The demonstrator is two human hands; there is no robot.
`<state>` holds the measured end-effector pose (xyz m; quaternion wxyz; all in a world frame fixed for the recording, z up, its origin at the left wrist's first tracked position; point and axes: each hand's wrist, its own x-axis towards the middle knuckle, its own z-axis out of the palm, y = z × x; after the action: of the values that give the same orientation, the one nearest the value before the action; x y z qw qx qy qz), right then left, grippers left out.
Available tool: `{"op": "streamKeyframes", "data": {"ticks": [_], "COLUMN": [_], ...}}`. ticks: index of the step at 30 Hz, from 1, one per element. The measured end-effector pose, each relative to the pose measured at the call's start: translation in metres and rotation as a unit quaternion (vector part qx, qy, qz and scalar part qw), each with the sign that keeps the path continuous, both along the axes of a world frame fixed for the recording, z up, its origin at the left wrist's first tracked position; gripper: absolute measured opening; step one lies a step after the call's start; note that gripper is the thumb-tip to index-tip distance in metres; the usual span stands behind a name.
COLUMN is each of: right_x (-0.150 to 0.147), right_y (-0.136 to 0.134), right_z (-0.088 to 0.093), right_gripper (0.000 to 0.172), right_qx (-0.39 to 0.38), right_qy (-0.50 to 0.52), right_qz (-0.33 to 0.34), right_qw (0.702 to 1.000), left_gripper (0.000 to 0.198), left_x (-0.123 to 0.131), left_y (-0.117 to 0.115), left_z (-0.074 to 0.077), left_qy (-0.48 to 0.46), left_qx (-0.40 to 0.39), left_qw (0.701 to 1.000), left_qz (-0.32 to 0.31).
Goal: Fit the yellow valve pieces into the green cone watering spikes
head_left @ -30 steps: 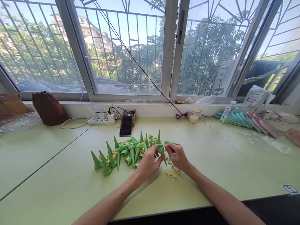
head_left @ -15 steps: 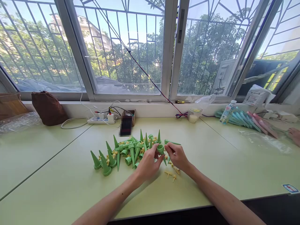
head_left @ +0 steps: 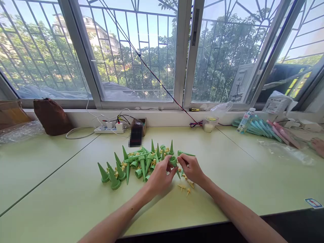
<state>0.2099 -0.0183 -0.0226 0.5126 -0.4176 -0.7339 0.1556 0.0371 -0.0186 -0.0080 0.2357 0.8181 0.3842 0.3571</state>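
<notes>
My left hand (head_left: pixel 162 175) grips a green cone (head_left: pixel 173 161) between thumb and fingers, its open round end facing up and its point slanting down to the right. Just right of the cone, my right hand (head_left: pixel 191 168) is closed in a pinch; what it holds, if anything, is hidden. Left of and behind my hands lies a heap of green cones (head_left: pixel 142 164), some upright on their caps, mixed with small yellow pieces. Several loose yellow pieces (head_left: pixel 181 187) lie on the table below my right hand. Another green cone (head_left: pixel 188 154) lies behind my right hand.
Along the back of the pale green table (head_left: pixel 76 189) are a brown bag (head_left: pixel 52 116), a power strip (head_left: pixel 109 129), a small box, a plastic cup (head_left: pixel 209 125) and a bottle (head_left: pixel 246 120). Teal and pink packets lie at the right, near another person's hand (head_left: pixel 317 145).
</notes>
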Motion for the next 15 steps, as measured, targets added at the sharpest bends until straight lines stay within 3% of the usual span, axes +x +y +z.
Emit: {"op": "streamKeyframes", "data": {"ticks": [15], "right_x": [0.0002], "right_y": [-0.0004], "right_z": [-0.0007], "right_gripper": [0.036], "right_qx": [-0.009], "right_qy": [-0.006], "right_qz": [0.000], "right_qw": [1.000], "left_gripper": [0.028], "left_x": [-0.0004], "left_y": [0.0023], "left_z": [-0.0007], "left_qy": [-0.009], "left_qx": [-0.002], "left_qw": [1.000], "left_qz": [-0.008]}}
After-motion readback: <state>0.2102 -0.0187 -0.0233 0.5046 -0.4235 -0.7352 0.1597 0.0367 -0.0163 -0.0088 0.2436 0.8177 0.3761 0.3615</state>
